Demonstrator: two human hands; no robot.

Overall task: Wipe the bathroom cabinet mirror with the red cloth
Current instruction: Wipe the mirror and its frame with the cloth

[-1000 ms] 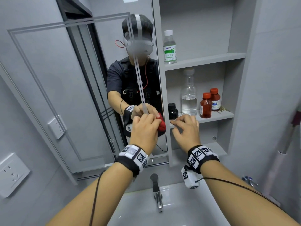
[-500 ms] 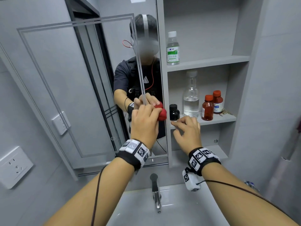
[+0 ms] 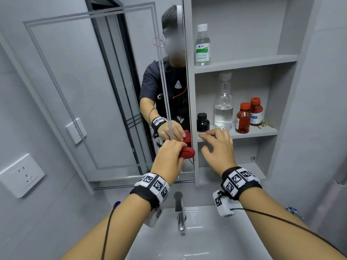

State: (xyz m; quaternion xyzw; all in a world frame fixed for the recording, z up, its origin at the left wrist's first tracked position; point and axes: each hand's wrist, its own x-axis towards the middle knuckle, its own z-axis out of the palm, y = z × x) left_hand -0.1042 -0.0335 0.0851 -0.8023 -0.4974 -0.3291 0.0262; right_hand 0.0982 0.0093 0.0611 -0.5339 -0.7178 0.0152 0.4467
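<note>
Red cloth (image 3: 186,152), bunched into a wad, sat in the grip of the left hand (image 3: 170,158), whose fingers were curled closed around it so that only the cloth's right end stuck out past the knuckles. The wad was held against the lower right part of the mirror (image 3: 105,91), close to the mirror's right edge, and its red reflection showed in the glass just above it together with the reflected hand.

The right hand (image 3: 218,147) held nothing. Its fingers were loosely spread and half bent, the fingertips (image 3: 203,136) reaching to the front edge of the lower shelf (image 3: 259,131) in the open cabinet beside the mirror; whether they actually touched that edge could not be told.

On that shelf stood a small black bottle (image 3: 203,122), a tall clear bottle (image 3: 223,104) partly filled with clear liquid, and two brown bottles with red caps (image 3: 249,114) side by side. On the shelf above stood a clear plastic bottle with a green label (image 3: 202,45).

Both wrists wore black bands with square black-and-white markers, and a thin cable ran along each forearm. Below the hands lay a white sink (image 3: 206,241) with a chrome tap (image 3: 179,211) at its back edge. A white wall socket (image 3: 21,175) sat on the grey wall to the left.
</note>
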